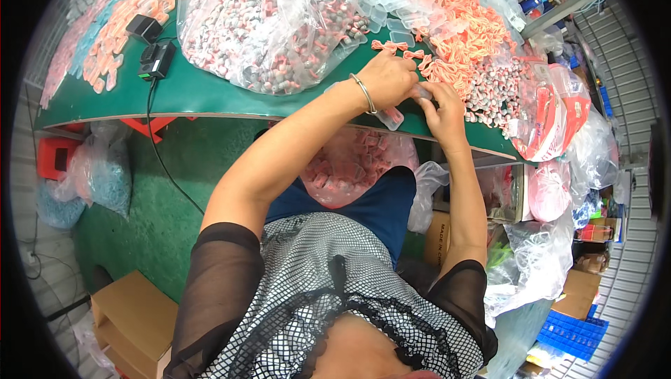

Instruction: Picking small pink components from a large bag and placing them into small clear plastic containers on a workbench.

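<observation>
— Fingers [428, 94] of both hands pinch one small clear bag [422, 90] between them, right at the table's near edge [210, 115].

— Which hand does what?

— Left hand [386, 77] grips the bag from eleven o'clock, right hand [440, 106] closes on it from four o'clock. I'd judge it's mid-packing: filling or sealing that bag.

— What does the next move call for?

— Likely a fine pinch, done in place. Another small bag [391, 118] hangs over the edge at six o'clock and could be knocked off.

— Room to move?

— Tight. Orange bows [467, 30] crowd twelve to two o'clock, a big bag of pieces [272, 23] at ten. Bare green only far left.
</observation>
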